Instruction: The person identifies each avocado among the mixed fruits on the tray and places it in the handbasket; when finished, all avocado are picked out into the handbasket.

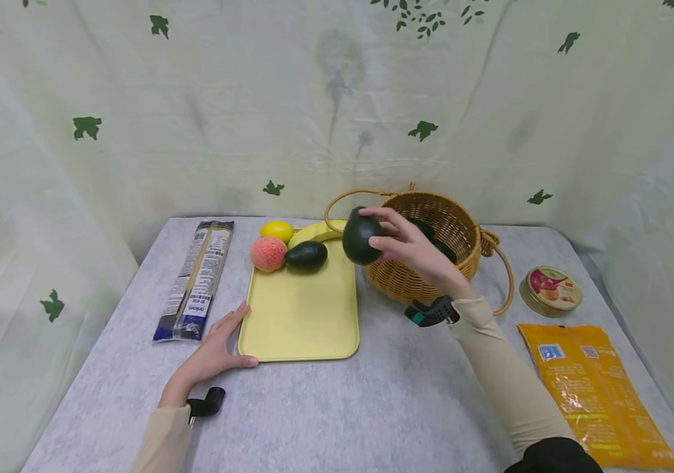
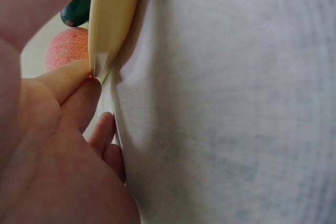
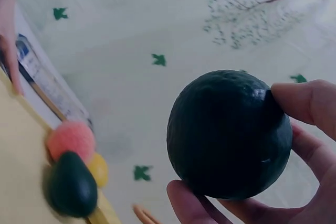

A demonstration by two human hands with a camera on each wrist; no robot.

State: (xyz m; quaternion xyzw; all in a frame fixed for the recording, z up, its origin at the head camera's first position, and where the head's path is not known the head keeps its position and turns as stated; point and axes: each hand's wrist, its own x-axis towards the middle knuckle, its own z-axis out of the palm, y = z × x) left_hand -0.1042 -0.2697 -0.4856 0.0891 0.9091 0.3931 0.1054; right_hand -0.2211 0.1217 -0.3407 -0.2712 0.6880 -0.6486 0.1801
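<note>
My right hand (image 1: 414, 253) pinches a dark green avocado (image 1: 360, 242) between thumb and fingers, raised beside the wicker basket (image 1: 393, 281). The right wrist view shows this avocado (image 3: 226, 137) large, with fingertips around its side. My left hand (image 1: 215, 355) rests at the left edge of the yellow tray (image 1: 298, 318), fingers straight and thumb by the near corner. At the tray's far end lie another avocado (image 1: 307, 256), a pink peach (image 1: 268, 254), a yellow lemon (image 1: 276, 230) and a banana (image 1: 318, 232). More dark green fruit (image 1: 443, 249) sits inside the basket, partly hidden by my right hand.
Left of the tray lies a long blue-and-gold packet (image 1: 198, 282). A round tin (image 1: 551, 290) stands right of the basket, with an orange bag (image 1: 600, 394) in front of it. The basket's looped handle (image 1: 355, 192) reaches over the tray's far right corner. A leaf-printed curtain (image 1: 224, 131) hangs behind.
</note>
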